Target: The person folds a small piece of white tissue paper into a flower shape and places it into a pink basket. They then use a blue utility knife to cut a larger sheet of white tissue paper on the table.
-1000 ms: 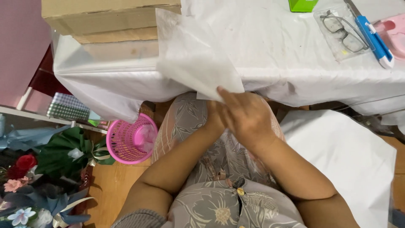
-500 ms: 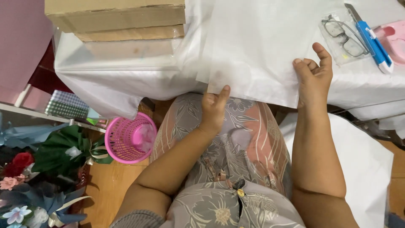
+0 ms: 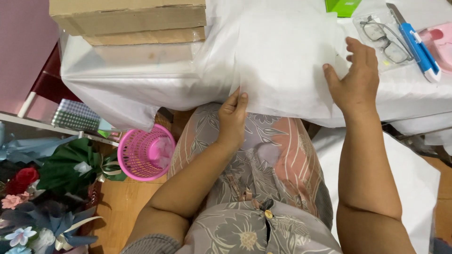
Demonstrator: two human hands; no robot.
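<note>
A thin white translucent sheet [image 3: 282, 61] lies spread over the table's front edge, which is covered in white cloth [image 3: 155, 94]. My left hand [image 3: 231, 117] pinches the sheet's lower left corner just below the table edge. My right hand [image 3: 354, 77] lies flat, fingers apart, on the sheet's right edge on the tabletop. Below are my lap and patterned dress [image 3: 263, 164].
Stacked cardboard boxes [image 3: 132, 21] sit at the table's back left. Glasses in a clear sleeve [image 3: 383, 35], a blue cutter [image 3: 416, 44], a pink object [image 3: 440, 42] and a green box [image 3: 343, 5] lie at right. A pink basket [image 3: 146, 153] and flower bouquets [image 3: 47, 188] are on the floor at left.
The sheet, first held up folded in both hands, has been opened out and laid on the table. My right hand moved right and up along its edge; my left hand stays at the lower corner.
</note>
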